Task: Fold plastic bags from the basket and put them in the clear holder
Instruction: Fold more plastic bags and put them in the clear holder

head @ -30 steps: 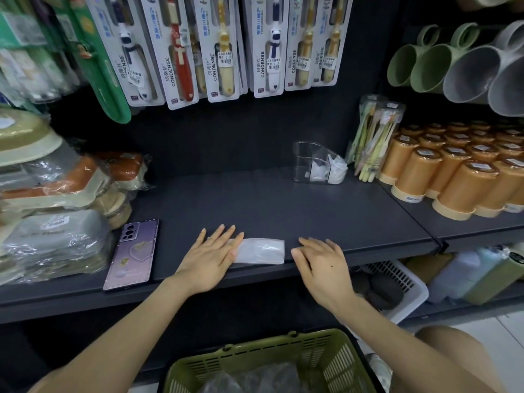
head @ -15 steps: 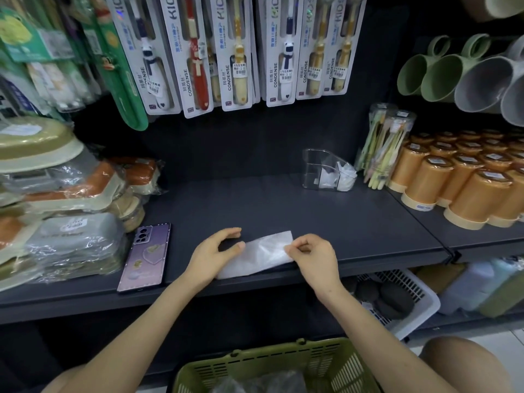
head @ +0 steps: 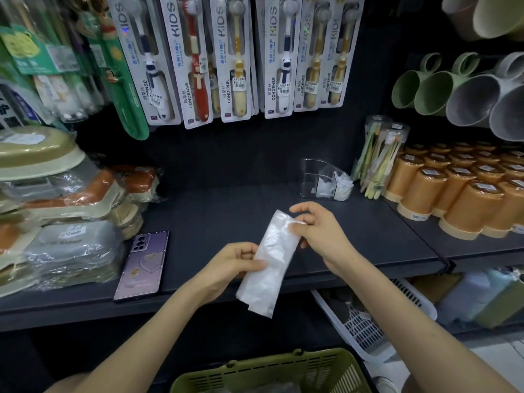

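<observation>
Folded bag between both hands

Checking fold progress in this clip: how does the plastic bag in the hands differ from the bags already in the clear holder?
The held bag is a long flat strip; the stored bags are small compact bundles. The held bag is up in the air, pinched by the left hand and right hand; the stored bags sit in the clear holder at the back of the shelf. Both are whitish see-through plastic.
</observation>
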`<state>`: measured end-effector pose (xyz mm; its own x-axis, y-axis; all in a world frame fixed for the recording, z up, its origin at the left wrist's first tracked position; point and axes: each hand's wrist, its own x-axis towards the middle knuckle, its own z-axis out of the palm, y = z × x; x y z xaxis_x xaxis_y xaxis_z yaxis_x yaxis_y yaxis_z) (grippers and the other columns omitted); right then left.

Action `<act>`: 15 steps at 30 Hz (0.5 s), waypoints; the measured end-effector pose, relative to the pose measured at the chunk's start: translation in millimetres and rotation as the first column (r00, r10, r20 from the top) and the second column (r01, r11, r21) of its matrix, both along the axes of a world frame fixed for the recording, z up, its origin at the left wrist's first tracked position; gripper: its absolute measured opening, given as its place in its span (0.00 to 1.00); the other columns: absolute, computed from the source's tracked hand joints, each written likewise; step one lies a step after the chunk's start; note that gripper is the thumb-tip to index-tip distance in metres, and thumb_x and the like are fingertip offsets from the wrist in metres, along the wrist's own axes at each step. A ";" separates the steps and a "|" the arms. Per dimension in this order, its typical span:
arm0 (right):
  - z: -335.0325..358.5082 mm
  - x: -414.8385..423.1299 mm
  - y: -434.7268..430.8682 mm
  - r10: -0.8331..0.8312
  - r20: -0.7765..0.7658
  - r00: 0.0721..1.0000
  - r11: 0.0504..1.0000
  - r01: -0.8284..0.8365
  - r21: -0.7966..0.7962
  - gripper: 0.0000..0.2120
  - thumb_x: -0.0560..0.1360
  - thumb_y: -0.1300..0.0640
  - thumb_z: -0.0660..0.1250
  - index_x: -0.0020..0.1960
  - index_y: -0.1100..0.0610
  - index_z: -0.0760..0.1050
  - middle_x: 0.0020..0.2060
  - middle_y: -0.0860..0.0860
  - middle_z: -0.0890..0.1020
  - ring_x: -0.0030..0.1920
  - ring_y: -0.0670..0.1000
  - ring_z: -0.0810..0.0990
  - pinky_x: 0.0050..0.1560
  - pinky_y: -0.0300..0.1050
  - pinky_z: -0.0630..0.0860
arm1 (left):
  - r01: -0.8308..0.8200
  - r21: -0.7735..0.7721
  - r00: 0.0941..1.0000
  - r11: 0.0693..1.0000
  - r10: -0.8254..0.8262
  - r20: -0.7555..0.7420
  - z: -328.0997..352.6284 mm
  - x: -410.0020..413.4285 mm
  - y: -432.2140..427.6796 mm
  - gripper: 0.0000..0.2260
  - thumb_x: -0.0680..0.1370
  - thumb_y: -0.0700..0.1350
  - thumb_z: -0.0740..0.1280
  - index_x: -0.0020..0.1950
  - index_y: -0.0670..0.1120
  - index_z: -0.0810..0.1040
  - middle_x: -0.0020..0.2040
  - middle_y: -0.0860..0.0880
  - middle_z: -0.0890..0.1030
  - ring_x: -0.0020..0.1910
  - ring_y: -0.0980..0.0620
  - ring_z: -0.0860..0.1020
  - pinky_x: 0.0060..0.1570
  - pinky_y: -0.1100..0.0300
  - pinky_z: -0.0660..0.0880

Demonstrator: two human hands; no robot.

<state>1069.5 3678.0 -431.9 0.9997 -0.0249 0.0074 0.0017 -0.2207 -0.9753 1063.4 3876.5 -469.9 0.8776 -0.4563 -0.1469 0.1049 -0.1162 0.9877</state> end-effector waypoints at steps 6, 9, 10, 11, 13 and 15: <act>1.1 -17.0 2.5 0.051 -0.100 0.994 0.983 -0.032 0.180 0.14 0.75 0.57 0.70 0.60 0.54 0.74 0.45 0.54 0.84 0.39 0.47 0.81 0.35 0.42 0.76 | -0.141 -0.094 0.990 0.986 0.138 -0.041 2.6 -8.3 -3.5 0.05 0.76 0.34 0.67 0.49 0.40 0.81 0.46 0.44 0.85 0.45 0.48 0.83 0.44 0.57 0.78; -8.1 -33.7 7.4 0.120 -0.180 0.976 0.982 -0.090 0.166 0.12 0.75 0.55 0.71 0.57 0.56 0.79 0.44 0.54 0.85 0.38 0.47 0.80 0.34 0.40 0.74 | -0.211 -0.133 0.977 0.968 0.206 -0.051 3.7 -13.0 -6.7 0.06 0.77 0.35 0.66 0.52 0.39 0.80 0.47 0.43 0.85 0.47 0.46 0.83 0.45 0.56 0.79; -10.9 -37.1 10.1 0.135 -0.188 0.973 0.980 -0.103 0.169 0.10 0.75 0.55 0.70 0.54 0.57 0.81 0.43 0.54 0.85 0.37 0.47 0.79 0.34 0.39 0.73 | -0.224 -0.136 0.974 0.965 0.219 -0.051 4.7 -15.2 -8.5 0.07 0.77 0.35 0.66 0.53 0.39 0.80 0.48 0.43 0.85 0.47 0.45 0.83 0.45 0.56 0.79; -13.2 -38.9 12.4 0.137 -0.185 0.973 0.979 -0.105 0.175 0.08 0.75 0.56 0.70 0.53 0.57 0.81 0.42 0.54 0.85 0.36 0.47 0.79 0.33 0.39 0.72 | -0.229 -0.132 0.973 0.964 0.225 -0.048 5.5 -16.9 -10.2 0.07 0.77 0.35 0.66 0.54 0.39 0.79 0.48 0.43 0.85 0.48 0.45 0.83 0.45 0.55 0.79; -15.4 -39.5 16.5 0.108 -0.164 0.981 0.982 -0.079 0.174 0.06 0.76 0.60 0.69 0.51 0.58 0.81 0.41 0.55 0.85 0.35 0.47 0.79 0.30 0.38 0.71 | -0.230 -0.122 0.973 0.966 0.226 -0.046 6.8 -20.4 -12.9 0.08 0.77 0.36 0.66 0.55 0.40 0.79 0.49 0.42 0.85 0.50 0.44 0.83 0.47 0.53 0.79; -16.6 -38.8 19.5 0.070 -0.133 0.989 0.981 -0.044 0.191 0.06 0.76 0.65 0.67 0.50 0.58 0.81 0.39 0.55 0.84 0.34 0.47 0.78 0.28 0.38 0.69 | -0.235 -0.120 0.971 0.965 0.229 -0.061 7.0 -23.0 -14.4 0.09 0.78 0.35 0.65 0.57 0.41 0.78 0.50 0.43 0.84 0.50 0.45 0.83 0.49 0.51 0.80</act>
<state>1030.7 3697.6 -448.5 0.9905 0.0442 -0.1303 -0.1287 -0.0376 -0.9910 1040.4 3862.1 -463.0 0.9552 -0.2583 -0.1445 0.1603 0.0413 0.9862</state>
